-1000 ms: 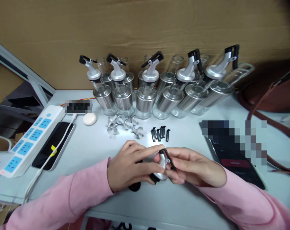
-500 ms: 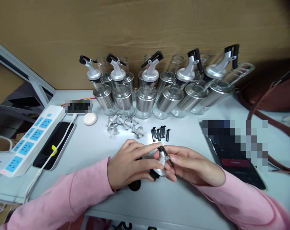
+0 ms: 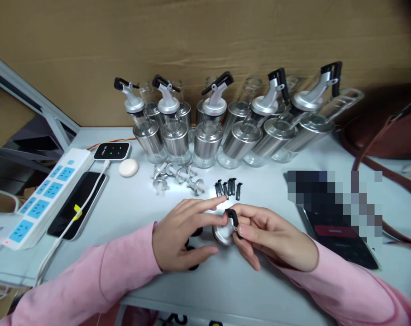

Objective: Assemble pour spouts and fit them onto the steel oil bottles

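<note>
My right hand point(image 3: 271, 233) pinches a silver bottle pourer point(image 3: 223, 235) with a black flip lever between thumb and fingers, low over the table. Its round silver base faces up and to the left. My left hand point(image 3: 183, 233) has its fingers spread beside the pourer; one fingertip is at the spout, and I cannot tell whether it touches. Black round parts point(image 3: 192, 264) lie partly hidden beneath my left hand. Just beyond the hands are several small black levers point(image 3: 231, 186) and, to their left, a cluster of silver spout pieces point(image 3: 181, 175).
Glass bottles with steel sleeves point(image 3: 208, 141) stand in rows before the cardboard; several front ones carry pourers. On the left are a power strip point(image 3: 39, 208), a phone point(image 3: 71, 222) with a cable across it, a white oval object point(image 3: 128, 167) and a Wi-Fi device point(image 3: 112, 151). A dark tablet-like device point(image 3: 331, 217) lies right.
My left hand has let go of the pourer and its fingers have spread. My right hand has turned the pourer so that its base top faces up more.
</note>
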`<state>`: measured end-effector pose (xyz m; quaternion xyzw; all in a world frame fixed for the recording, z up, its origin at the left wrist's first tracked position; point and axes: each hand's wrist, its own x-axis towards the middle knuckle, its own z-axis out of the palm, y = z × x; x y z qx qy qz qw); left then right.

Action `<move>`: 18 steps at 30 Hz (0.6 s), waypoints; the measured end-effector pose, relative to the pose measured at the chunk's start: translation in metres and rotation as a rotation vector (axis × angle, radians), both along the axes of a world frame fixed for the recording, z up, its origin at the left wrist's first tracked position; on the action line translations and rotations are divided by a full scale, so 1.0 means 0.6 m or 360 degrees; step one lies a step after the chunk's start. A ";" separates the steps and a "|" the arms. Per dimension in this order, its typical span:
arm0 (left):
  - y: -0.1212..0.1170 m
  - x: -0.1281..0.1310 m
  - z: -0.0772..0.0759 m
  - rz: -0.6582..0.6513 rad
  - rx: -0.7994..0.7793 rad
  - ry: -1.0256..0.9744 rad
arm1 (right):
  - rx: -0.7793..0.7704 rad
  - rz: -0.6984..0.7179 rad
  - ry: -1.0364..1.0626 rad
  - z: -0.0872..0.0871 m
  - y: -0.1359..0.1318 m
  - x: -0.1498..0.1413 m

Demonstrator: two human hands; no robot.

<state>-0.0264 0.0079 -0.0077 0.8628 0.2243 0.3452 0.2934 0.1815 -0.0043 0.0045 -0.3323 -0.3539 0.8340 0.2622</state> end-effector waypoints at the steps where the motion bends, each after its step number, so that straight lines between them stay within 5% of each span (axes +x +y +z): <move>1: 0.000 0.000 0.000 0.0016 -0.0037 -0.0061 | 0.0037 -0.0008 -0.0022 0.000 0.000 -0.001; 14: -0.001 -0.002 -0.006 0.0265 -0.0081 -0.0143 | 0.0088 0.0059 -0.0056 0.001 -0.002 -0.004; 18: 0.002 -0.001 -0.007 0.0123 0.0017 0.0010 | 0.0036 0.0070 0.0028 0.003 -0.003 -0.006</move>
